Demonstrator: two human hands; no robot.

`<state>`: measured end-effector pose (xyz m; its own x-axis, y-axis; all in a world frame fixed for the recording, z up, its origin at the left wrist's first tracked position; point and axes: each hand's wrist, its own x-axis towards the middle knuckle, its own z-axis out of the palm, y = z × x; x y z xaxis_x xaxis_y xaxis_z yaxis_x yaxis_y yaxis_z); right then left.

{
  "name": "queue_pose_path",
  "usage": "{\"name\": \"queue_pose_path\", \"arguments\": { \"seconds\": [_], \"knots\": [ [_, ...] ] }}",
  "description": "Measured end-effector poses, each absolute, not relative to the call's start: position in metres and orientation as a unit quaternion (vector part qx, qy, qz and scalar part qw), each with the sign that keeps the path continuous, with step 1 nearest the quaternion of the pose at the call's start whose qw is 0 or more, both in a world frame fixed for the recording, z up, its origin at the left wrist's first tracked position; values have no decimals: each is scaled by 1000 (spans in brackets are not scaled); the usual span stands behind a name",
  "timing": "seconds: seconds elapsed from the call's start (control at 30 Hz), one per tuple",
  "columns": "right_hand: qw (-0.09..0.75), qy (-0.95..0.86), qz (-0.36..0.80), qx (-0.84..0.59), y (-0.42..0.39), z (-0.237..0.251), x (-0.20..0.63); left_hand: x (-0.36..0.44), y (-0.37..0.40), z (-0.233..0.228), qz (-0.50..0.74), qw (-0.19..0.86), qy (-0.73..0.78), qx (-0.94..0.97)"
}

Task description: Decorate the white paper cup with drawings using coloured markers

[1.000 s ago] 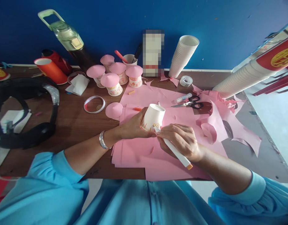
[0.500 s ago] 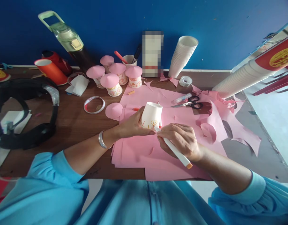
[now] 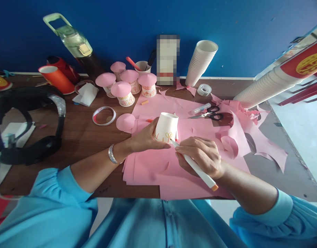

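The left hand (image 3: 145, 137) was clamped on the paper cup (image 3: 165, 127), with the thumb along its lower front. The cup was inverted, narrow end upward, and positioned over the pink sheets (image 3: 148, 168), between the middle of the table (image 3: 78, 137) and its near edge. Orange and yellow line drawings marked the cup's lower band. The right hand (image 3: 201, 155) was closed around the white marker (image 3: 201, 171), orange end toward the near edge. The marker tip was located at the flower drawing; contact with the cup could not be determined.

The sheets extended to the near edge. Scissors (image 3: 203, 114) lay beyond the right hand. A loose pink cone (image 3: 125, 121) was placed at the left margin of the sheets. Five cone-topped cups (image 3: 121, 89) stood toward the back edge, left of the stack of white cups (image 3: 201, 63).
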<state>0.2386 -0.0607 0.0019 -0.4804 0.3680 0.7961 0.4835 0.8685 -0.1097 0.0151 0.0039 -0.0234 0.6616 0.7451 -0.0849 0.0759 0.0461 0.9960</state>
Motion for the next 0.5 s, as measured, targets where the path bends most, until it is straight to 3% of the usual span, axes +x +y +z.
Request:
{"name": "queue_pose_path", "arguments": {
  "seconds": [0.5],
  "knots": [
    [437,-854,-73,-273,-61,0,238,16,5,-24,271,672,287,627]
  ]
}}
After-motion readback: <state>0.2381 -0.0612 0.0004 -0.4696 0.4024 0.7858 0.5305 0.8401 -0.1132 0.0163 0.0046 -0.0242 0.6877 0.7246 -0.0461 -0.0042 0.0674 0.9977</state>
